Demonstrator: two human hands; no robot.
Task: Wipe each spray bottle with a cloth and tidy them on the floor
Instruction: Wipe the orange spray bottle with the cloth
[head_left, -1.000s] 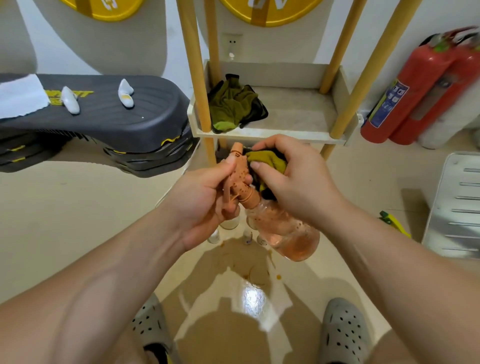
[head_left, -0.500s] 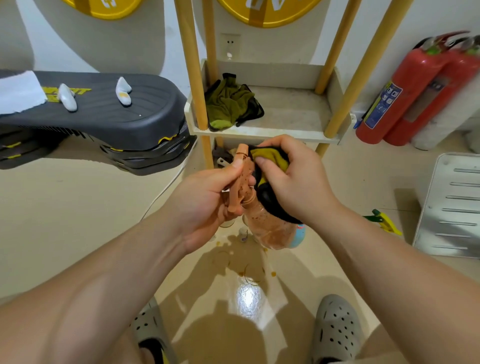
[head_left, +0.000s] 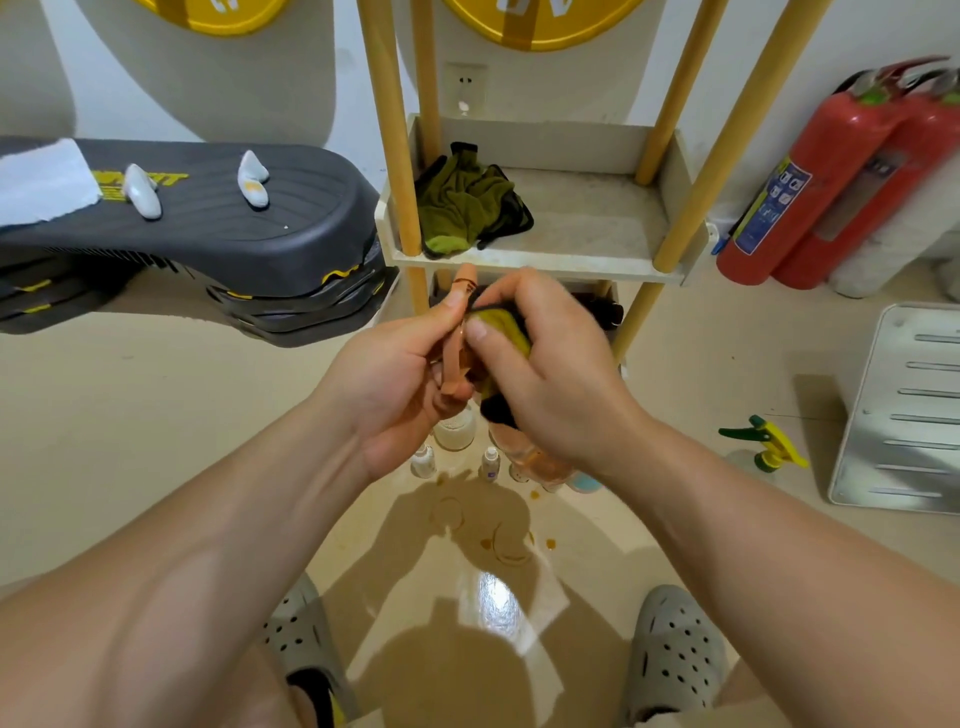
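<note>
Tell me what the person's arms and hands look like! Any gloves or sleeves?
No gloves, and no sleeves in view. The left hand and right hand are bare, with no ring showing. The left arm and right arm are bare to the picture's edge, with no watch or bracelet. The feet wear grey clogs with round holes.

Most of the orange spray bottle (head_left: 451, 358) is covered by the left hand (head_left: 395, 384), right hand (head_left: 550, 384) and cloth (head_left: 501, 325). Small bottles (head_left: 491, 462) just below it are half hidden, labels too tiny to be read. Yellow discs (head_left: 540, 21) far above it get cropped.
</note>
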